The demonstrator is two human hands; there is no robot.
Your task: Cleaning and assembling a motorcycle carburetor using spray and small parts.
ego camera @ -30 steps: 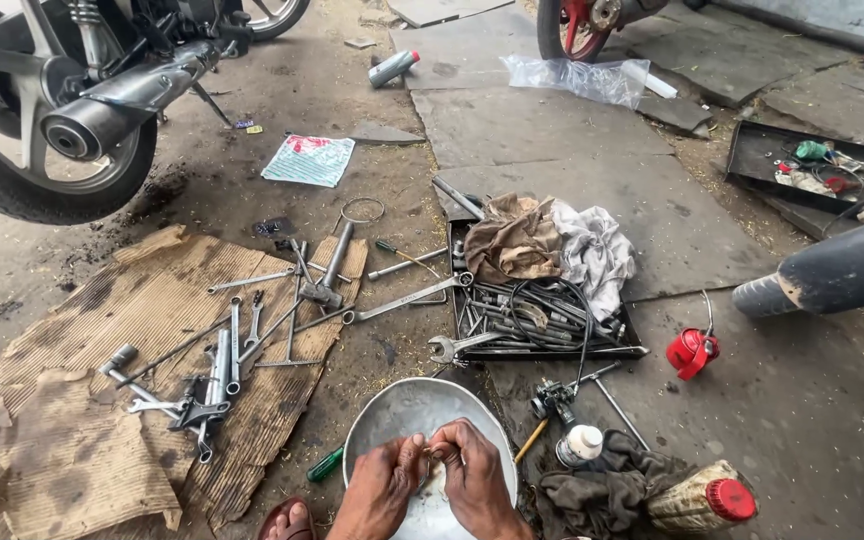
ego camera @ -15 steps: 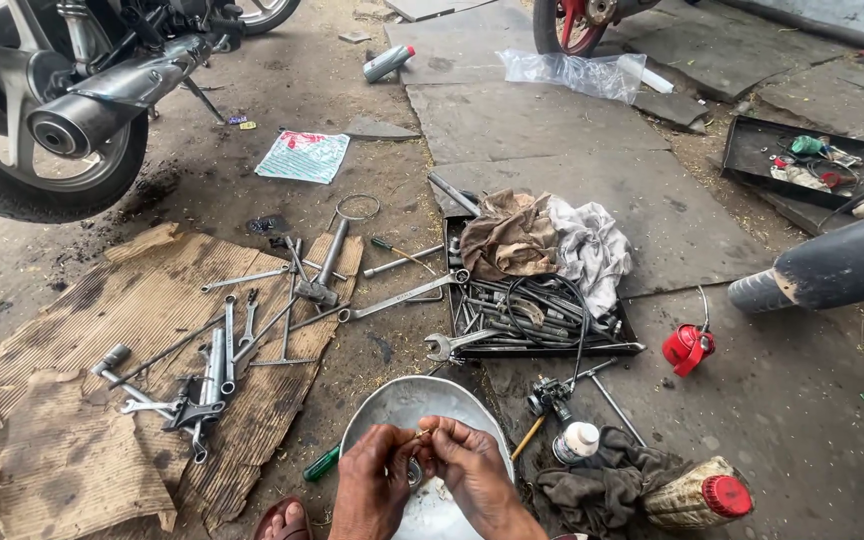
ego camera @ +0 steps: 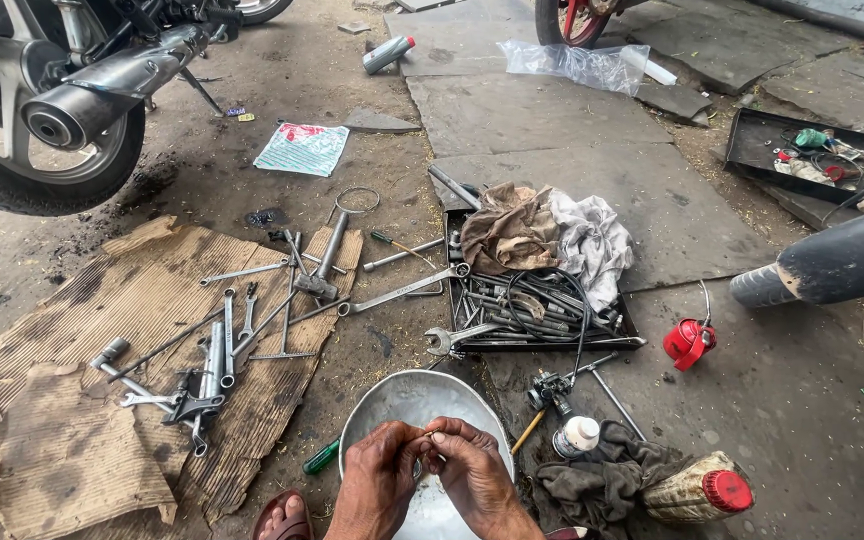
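Here, two hands pinch one tiny part over a metal bowl.

The small part (ego camera: 430,432) sits between the fingertips of the left hand (ego camera: 380,478) and the right hand (ego camera: 474,472), right above the shiny bowl (ego camera: 392,400) on the ground. Both hands are curled almost shut around it, but it is too little to tell what it is. Just beside the bowl lie a green screwdriver (ego camera: 320,458), a dark rag (ego camera: 602,478) and a small white bottle (ego camera: 578,436). Farther out are wrenches (ego camera: 222,350) on torn cardboard (ego camera: 62,450) and a tray of tools (ego camera: 532,310). I think the part could slip, because the fingers look greasy. If it misses the bowl, it could roll into the dirt and get lost.
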